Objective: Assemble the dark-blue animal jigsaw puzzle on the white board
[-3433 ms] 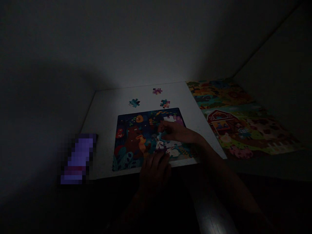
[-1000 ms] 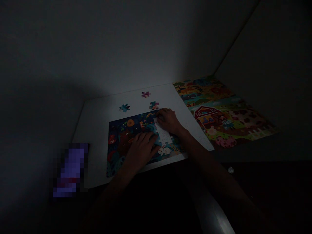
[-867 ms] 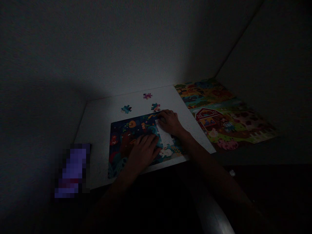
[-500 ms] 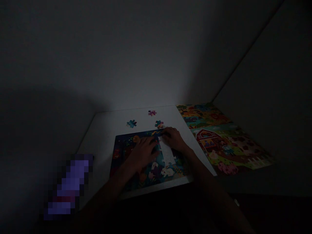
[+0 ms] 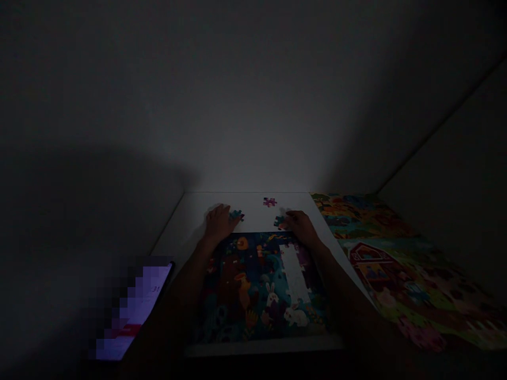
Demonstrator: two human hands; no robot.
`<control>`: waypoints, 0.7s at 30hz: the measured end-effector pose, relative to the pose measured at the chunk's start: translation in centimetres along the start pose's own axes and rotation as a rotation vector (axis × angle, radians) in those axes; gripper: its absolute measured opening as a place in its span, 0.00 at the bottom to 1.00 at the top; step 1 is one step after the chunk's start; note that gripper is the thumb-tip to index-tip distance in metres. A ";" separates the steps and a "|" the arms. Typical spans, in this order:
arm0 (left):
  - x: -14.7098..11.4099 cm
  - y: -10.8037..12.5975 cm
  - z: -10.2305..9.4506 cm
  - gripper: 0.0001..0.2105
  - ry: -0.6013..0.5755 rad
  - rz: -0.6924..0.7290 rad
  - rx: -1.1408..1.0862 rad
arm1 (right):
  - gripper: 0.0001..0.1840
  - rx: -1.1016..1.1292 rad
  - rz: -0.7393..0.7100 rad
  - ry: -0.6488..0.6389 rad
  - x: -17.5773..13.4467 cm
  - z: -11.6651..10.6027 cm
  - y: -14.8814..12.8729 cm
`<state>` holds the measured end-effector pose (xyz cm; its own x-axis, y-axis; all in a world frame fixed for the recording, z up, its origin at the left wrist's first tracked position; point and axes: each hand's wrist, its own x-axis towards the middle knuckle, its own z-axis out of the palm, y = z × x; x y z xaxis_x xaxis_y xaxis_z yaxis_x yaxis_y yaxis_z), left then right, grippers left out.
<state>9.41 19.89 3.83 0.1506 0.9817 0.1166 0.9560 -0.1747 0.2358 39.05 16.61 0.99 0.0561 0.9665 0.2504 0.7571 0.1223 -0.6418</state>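
Observation:
In the dim head view, a dark, colourful jigsaw puzzle [image 5: 257,279] with animals lies in front of me, a tall white gap [image 5: 293,272] running down its right part. Beyond its far edge, my left hand [image 5: 217,222] has its thumb and fingers at a teal puzzle piece [image 5: 237,215]. On the right, my right hand [image 5: 304,226] grips the near side of another teal puzzle piece [image 5: 279,221] between thumb and fingers. Between and behind the hands lies a pink-purple puzzle piece [image 5: 270,202], untouched.
Two finished puzzles, a farm scene [image 5: 412,290] and an animal scene [image 5: 356,214], lie to the right on the white table [image 5: 249,224]. A lit screen [image 5: 137,311], partly pixelated, is at the left. Walls rise behind and to the right.
Both hands have left the puzzle and reached forward to the two teal pieces beyond it, uncovering the picture and its gap. The camera view has shifted.

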 end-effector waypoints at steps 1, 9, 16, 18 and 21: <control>0.1 -0.6 0.3 0.29 -0.020 0.015 -0.004 | 0.21 0.010 -0.012 0.013 -0.1 0.2 0.3; 0.0 -1.5 1.3 0.22 -0.009 0.057 -0.133 | 0.22 -0.046 -0.090 -0.009 -0.3 0.2 1.0; 0.5 -1.9 1.6 0.18 0.019 0.141 -0.216 | 0.18 -0.082 -0.138 0.001 -0.1 0.5 1.5; 0.6 -1.9 1.7 0.18 0.030 0.168 -0.243 | 0.18 -0.077 -0.136 0.008 -0.2 0.6 1.6; 0.9 -1.9 1.8 0.23 0.037 0.178 -0.274 | 0.18 -0.071 -0.119 0.027 -0.2 0.5 1.6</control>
<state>8.16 21.20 1.73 0.2950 0.9315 0.2130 0.8113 -0.3619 0.4592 39.88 16.72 -0.46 -0.0204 0.9395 0.3419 0.8036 0.2189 -0.5535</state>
